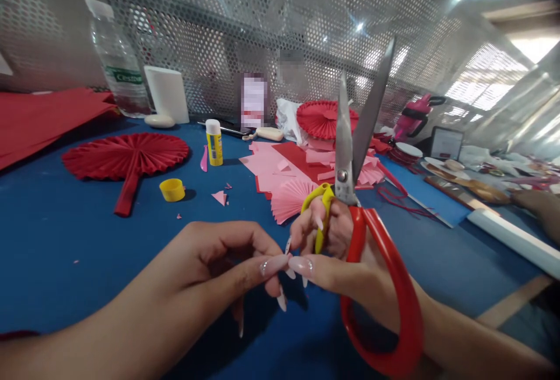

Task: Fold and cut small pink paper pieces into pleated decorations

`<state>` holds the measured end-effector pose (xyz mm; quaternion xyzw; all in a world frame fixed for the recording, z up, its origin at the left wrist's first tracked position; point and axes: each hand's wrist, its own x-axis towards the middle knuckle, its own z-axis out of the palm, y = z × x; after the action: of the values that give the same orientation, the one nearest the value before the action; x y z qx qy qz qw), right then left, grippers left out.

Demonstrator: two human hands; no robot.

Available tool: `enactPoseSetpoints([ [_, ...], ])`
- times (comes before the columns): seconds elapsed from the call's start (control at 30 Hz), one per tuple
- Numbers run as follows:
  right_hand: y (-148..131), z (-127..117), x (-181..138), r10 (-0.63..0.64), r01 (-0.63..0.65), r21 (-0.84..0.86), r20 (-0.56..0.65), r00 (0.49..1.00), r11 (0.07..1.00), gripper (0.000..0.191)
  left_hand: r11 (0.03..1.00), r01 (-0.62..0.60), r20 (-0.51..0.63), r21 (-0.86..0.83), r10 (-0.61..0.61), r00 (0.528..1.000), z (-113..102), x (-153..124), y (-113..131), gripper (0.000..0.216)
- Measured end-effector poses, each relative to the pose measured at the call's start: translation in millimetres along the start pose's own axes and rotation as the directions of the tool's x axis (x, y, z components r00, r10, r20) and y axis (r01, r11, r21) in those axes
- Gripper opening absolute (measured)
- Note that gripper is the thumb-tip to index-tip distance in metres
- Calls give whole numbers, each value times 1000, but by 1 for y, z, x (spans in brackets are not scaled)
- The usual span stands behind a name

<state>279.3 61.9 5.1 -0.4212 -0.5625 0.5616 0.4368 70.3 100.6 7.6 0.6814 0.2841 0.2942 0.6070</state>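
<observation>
**Right hand** (345, 246): wrapped through the handles of the red-and-yellow scissors (344, 152), fingers around the yellow loop, the long red loop running down past the palm.

**Scissors:** raised above the counter (79, 240), upright and tips up, blades spread wide, no paper between them. They stand in front of the pile of pink paper sheets (273, 164).

**Left hand** (196, 269): fingers curled, long pale nails showing. No object visible in it; anything small could be hidden by the fingers.

**Hands:** together at mid-view, a left-hand nail touching a right-hand nail.

**Just beyond the hands:** a pleated pink paper fan (291, 199), partly behind the scissors; pink paper offcuts (220, 197) lying apart on the counter.

**Counter, left:** a red pleated paper fan with a red handle (126, 161), a yellow tape roll (172, 190), a glue stick (214, 143), red paper sheets (44, 126), a plastic water bottle (118, 59).

**Counter, far side:** a red paper rosette (324, 120).

**Right edge:** a co-worker's hand (536, 208), well apart from the person's own.
</observation>
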Motion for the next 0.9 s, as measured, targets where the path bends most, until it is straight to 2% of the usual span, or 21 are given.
enactPoseSetpoints([
  [0.23,-1,1,0,-9,5,100,40,999,995,38,999,41,9,-13,-41,999,0,1,2,27],
  [0.4,0,3,2,-97,92,107,47,994,990,42,997,21,46,79,-25,999,-6,4,4,25],
  [0.57,0,5,-2,-105,106,-47,11,994,993,41,968,-43,79,249,24,997,-13,4,9,12],
  [0.7,-6,8,-4,-119,123,-159,36,992,980,39,943,-79,116,324,43,992,-16,4,13,8],
  [0.8,-9,10,-4,-115,123,-211,50,992,970,36,938,-92,151,334,43,988,-18,6,14,7],
  [0.9,-11,9,-4,-68,79,-169,71,995,982,33,950,-93,161,298,46,986,-19,8,13,9],
])
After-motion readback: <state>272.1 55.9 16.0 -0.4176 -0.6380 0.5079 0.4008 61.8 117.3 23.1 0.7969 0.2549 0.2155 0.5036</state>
